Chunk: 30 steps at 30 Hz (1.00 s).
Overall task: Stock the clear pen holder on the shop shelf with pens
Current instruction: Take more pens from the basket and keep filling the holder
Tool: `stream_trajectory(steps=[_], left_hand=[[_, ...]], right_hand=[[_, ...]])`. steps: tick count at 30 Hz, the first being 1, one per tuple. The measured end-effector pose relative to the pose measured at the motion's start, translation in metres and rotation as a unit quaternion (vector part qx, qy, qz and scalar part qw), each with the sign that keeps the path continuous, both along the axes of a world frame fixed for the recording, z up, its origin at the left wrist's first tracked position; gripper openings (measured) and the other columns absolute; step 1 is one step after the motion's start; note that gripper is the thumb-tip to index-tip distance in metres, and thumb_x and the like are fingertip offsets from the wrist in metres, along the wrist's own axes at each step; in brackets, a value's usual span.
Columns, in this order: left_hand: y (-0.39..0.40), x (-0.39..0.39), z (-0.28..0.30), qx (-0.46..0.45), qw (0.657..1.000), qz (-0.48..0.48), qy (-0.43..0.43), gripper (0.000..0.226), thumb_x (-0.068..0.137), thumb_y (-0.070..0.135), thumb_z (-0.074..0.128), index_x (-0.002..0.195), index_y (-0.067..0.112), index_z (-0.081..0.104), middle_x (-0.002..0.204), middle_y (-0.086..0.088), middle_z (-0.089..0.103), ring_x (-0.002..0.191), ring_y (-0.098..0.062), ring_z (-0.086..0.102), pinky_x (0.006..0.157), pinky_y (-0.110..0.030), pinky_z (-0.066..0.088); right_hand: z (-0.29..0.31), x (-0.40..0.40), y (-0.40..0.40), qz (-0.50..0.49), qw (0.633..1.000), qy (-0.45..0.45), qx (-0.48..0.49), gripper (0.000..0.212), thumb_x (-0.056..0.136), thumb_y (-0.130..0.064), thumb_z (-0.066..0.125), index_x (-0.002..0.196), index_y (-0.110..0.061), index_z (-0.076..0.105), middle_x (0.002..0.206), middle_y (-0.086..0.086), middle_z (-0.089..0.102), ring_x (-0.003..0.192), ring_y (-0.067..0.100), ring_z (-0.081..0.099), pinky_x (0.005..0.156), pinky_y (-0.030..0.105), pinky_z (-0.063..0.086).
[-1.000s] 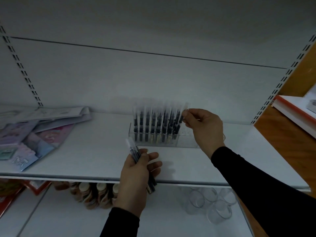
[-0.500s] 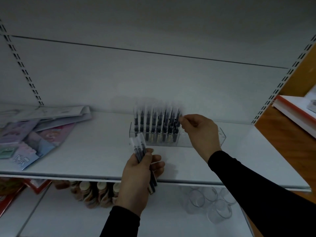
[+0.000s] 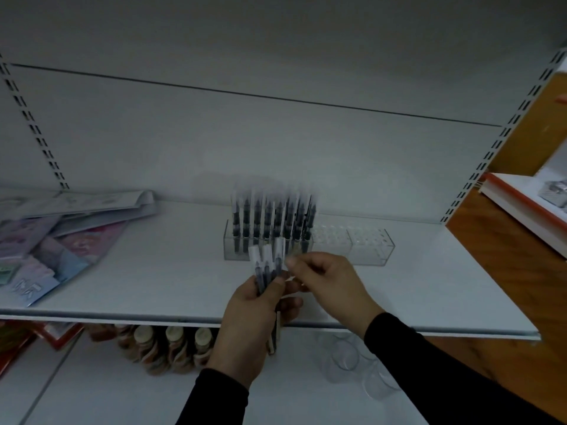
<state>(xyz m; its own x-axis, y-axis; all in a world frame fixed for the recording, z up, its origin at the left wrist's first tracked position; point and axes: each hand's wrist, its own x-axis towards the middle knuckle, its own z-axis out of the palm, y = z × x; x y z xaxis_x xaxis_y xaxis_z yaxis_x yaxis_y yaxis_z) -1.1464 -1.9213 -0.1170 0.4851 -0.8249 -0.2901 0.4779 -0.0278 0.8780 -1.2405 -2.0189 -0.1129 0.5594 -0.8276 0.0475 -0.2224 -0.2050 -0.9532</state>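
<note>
Far to my left on the white shelf (image 3: 153,289) lay a loose heap of pastel stationery packets (image 3: 46,240), some overlapping and fanned toward the back wall, well apart from everything I was handling. Below the shelf edge, on the lower level, stood a cluster of small bottles with pale caps (image 3: 171,345). My left hand (image 3: 251,320) rose from below the shelf's front edge, black sleeve at the wrist, back of the hand toward me, fingers curled and closed around a bundle of pens (image 3: 266,265); their clear caps fanned upward out of my fist and the lower ends stuck out beneath my palm. Directly behind that bundle sat the clear pen holder (image 3: 352,246), a long transparent block lying across the shelf near the back wall; its left part was packed with upright dark pens (image 3: 273,219), while the right part showed bare holes. My right hand (image 3: 328,280) came in from the lower right, forearm slanting up across the shelf edge, wrist bent so the knuckles faced up and the thumb and forefinger met at the right side of the bundle, pinched on one capped pen; the blur kept me from seeing exactly how much of it I gripped. Below, right of my arms, clear plastic cups (image 3: 349,357) lay on the lower shelf.
</note>
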Motion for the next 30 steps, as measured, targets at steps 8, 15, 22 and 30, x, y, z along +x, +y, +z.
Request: stream_trajectory(steps=[8, 15, 22, 30], left_hand=[[-0.002, -0.002, -0.002, 0.014, 0.999, -0.027, -0.027, 0.018, 0.098, 0.015, 0.051, 0.100, 0.016, 0.068, 0.089, -0.003, 0.077, 0.080, -0.019, 0.072, 0.070, -0.030, 0.058], [-0.008, -0.001, -0.005, 0.038, 0.999, 0.029, 0.010, 0.018, 0.098, 0.018, 0.050, 0.105, 0.010, 0.064, 0.098, -0.010, 0.074, 0.093, -0.028, 0.069, 0.084, -0.041, 0.055], [-0.007, 0.000, -0.002, 0.032, 0.997, 0.049, 0.042, 0.019, 0.099, 0.019, 0.048, 0.107, 0.010, 0.063, 0.079, -0.014, 0.066, 0.062, -0.024, 0.058, 0.054, -0.030, 0.048], [-0.009, -0.001, -0.002, 0.038, 0.995, 0.063, 0.074, 0.017, 0.096, 0.014, 0.051, 0.108, 0.005, 0.060, 0.066, -0.011, 0.059, 0.048, -0.019, 0.051, 0.046, -0.027, 0.039]], right_hand=[[0.003, 0.002, 0.003, 0.035, 0.999, -0.008, 0.014, 0.017, 0.088, -0.023, 0.069, 0.075, -0.013, 0.074, 0.072, 0.000, 0.072, 0.071, 0.011, 0.067, 0.072, 0.023, 0.055], [0.010, -0.006, -0.010, -0.034, 0.998, -0.045, 0.033, 0.018, 0.090, -0.021, 0.066, 0.074, -0.018, 0.073, 0.071, -0.001, 0.069, 0.069, 0.009, 0.063, 0.067, 0.021, 0.056], [0.027, -0.018, -0.032, -0.129, 0.987, -0.090, -0.042, 0.012, 0.091, -0.025, 0.066, 0.082, -0.019, 0.073, 0.073, -0.008, 0.072, 0.066, 0.004, 0.064, 0.063, 0.019, 0.055], [0.051, -0.013, -0.067, -0.194, 0.963, -0.146, -0.116, 0.006, 0.091, -0.026, 0.066, 0.086, -0.027, 0.069, 0.082, -0.006, 0.073, 0.077, 0.012, 0.067, 0.078, 0.030, 0.058]])
